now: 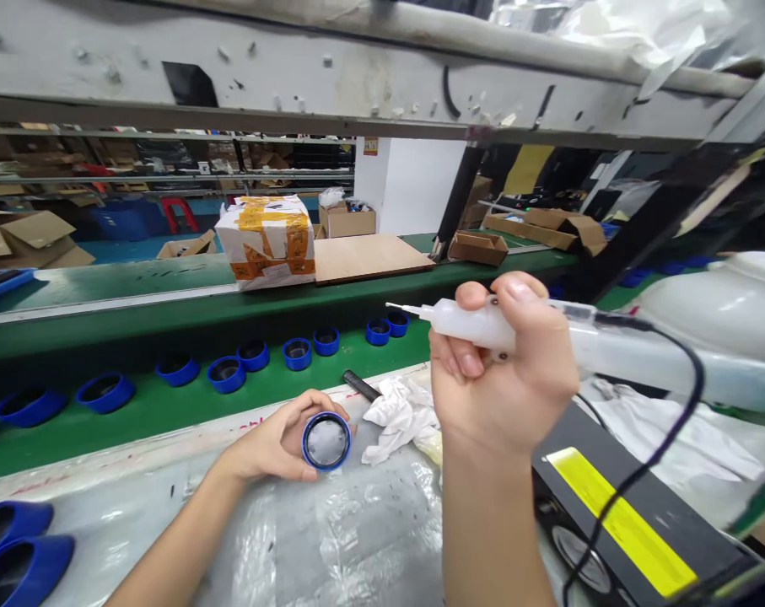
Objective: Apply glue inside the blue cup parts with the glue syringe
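My left hand [287, 438] is wrapped round a round blue cup-shaped part [326, 441], tilted so that its black-rimmed inside and greyish centre face me. Raised to the right, my right hand [505, 362] grips a translucent white dispensing syringe [467, 320] with a thin nozzle pointing left. The nozzle is well above the blue part and apart from it. A clear tube and a black cable [686, 421] run from the syringe to the right. White crumpled tissue [400, 415] lies between my hands, beside a black-handled tool [360, 386].
Several similar blue parts [226, 374] line the green conveyor [160, 413]; two more blue parts [34, 569] stand at lower left. A dark box with a yellow label [619, 518] sits at right. A taped carton [268, 244] stands behind, under a white overhead beam [357, 84].
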The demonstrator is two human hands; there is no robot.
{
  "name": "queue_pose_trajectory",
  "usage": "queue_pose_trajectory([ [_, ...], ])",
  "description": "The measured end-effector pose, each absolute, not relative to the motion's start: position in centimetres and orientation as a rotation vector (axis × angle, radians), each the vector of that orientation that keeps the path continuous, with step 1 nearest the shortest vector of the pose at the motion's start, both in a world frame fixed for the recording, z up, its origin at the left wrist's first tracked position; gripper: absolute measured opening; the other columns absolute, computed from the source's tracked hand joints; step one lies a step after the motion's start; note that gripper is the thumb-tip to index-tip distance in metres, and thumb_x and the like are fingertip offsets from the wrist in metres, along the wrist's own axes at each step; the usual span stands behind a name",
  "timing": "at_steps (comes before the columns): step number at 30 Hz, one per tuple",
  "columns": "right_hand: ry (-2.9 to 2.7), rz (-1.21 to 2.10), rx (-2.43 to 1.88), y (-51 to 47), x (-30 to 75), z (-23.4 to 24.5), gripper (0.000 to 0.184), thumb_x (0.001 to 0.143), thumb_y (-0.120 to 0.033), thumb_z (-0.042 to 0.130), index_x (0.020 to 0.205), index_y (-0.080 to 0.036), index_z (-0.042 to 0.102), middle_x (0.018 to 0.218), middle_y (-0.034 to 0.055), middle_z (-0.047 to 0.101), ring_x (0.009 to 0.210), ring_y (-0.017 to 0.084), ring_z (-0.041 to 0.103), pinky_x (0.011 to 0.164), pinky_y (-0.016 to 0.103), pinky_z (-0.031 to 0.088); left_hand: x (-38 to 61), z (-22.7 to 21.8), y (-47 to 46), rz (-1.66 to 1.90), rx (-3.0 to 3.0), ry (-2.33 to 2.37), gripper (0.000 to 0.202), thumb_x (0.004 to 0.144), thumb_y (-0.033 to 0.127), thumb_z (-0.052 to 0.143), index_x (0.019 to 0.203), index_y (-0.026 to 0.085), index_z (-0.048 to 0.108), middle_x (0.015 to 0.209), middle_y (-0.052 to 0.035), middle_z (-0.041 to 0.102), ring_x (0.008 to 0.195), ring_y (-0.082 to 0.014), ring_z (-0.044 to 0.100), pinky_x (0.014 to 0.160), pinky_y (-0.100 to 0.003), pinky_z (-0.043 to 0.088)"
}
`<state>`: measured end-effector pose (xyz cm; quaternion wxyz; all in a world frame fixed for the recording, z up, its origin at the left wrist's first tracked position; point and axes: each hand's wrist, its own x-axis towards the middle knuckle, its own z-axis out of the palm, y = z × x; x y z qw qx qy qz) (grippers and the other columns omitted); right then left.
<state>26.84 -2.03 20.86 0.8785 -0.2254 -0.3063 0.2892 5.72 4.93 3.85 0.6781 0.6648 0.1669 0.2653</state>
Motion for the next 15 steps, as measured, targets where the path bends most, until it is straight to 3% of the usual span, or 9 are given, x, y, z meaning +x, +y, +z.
queue_pose_trajectory([
  [4, -0.648, 0.641, -0.508, -2.1, 26.4, 20.7, 0.021, 0.066, -0.02, 0.081, 0.07, -0.023, 0.061, 0.063, -0.0055, 0.069, 0.033, 0.002, 0.032, 0.037, 0.022, 0.014, 3.8, 2.6, 4.5, 0.871, 1.345, 0.62, 0.096, 0.054, 0.077, 0.097, 0.126, 0.023, 0.062, 0.129, -0.019, 0.074, 0.117, -0.0463, 0.077, 0.101, -0.06, 0.058],
  [6, -0.621, 0.628, -0.533, -2.0, 26.3, 20.7, 0.018, 0.063, -0.019, 0.08, 0.07, -0.023, 0.064, 0.061, -0.0042, 0.069, 0.032, 0.003, 0.033, 0.038, 0.023, 0.01, 2.6, 2.4, 5.4, 1.083, 1.303, 0.881, 0.093, 0.068, 0.077, 0.09, 0.138, 0.022, 0.061, 0.132, -0.0178, 0.074, 0.123, -0.0438, 0.076, 0.105, -0.057, 0.059],
  [8, -0.573, 0.587, -0.547, -2.0, 26.2, 20.8, 0.015, 0.057, -0.018, 0.076, 0.068, -0.023, 0.067, 0.057, -0.0023, 0.068, 0.029, 0.004, 0.032, 0.038, 0.027, 0.005, 0.6, 2.4, 6.8, 1.326, 1.235, 1.236, 0.077, 0.091, 0.064, 0.08, 0.151, 0.022, 0.056, 0.145, -0.017, 0.069, 0.132, -0.0387, 0.071, 0.111, -0.056, 0.057],
  [10, -0.552, 0.586, -0.583, -1.9, 26.1, 20.8, 0.014, 0.053, -0.017, 0.071, 0.065, -0.024, 0.067, 0.054, -0.0015, 0.066, 0.029, 0.005, 0.033, 0.04, 0.029, 0.002, -2.2, 2.7, 8.2, 1.536, 1.109, 1.646, 0.061, 0.103, 0.048, 0.073, 0.155, 0.021, 0.056, 0.157, -0.0162, 0.061, 0.138, -0.0363, 0.065, 0.114, -0.059, 0.056],
  [15, -0.562, 0.639, -0.61, -1.7, 26.0, 20.7, 0.015, 0.05, -0.014, 0.066, 0.059, -0.026, 0.066, 0.057, -0.0002, 0.064, 0.034, 0.005, 0.034, 0.043, 0.03, 0.001, -8.9, 3.1, 9.1, 1.553, 0.733, 2.446, 0.047, 0.106, 0.036, 0.074, 0.148, 0.019, 0.064, 0.154, -0.0144, 0.063, 0.132, -0.0338, 0.068, 0.109, -0.058, 0.06],
])
